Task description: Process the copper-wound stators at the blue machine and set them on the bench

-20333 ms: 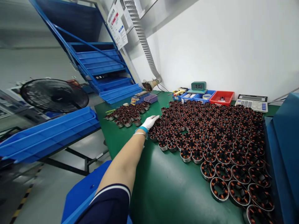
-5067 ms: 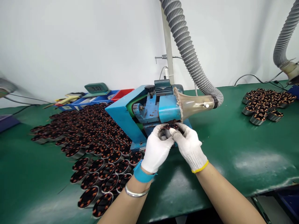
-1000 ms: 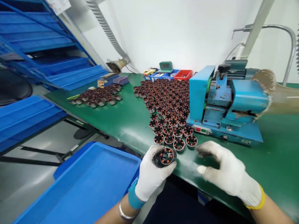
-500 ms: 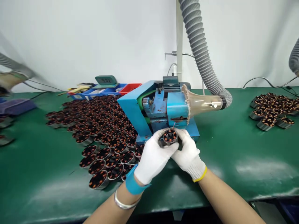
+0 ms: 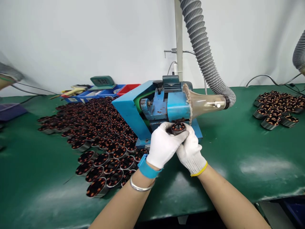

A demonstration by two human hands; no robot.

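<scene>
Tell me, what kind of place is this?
It looks like a factory workshop: there's a blue machine, a bendy grey hose beside it, and lots of matching metal rings crowded on a green table.

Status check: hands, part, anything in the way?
Left hand and right hand closed on ring. Ring held at front of machine. Fingers partly cover ring; contact with machine unclear.

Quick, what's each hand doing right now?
Left hand: closed, holding the wire-wound ring.
Right hand: closed on the same ring.
</scene>
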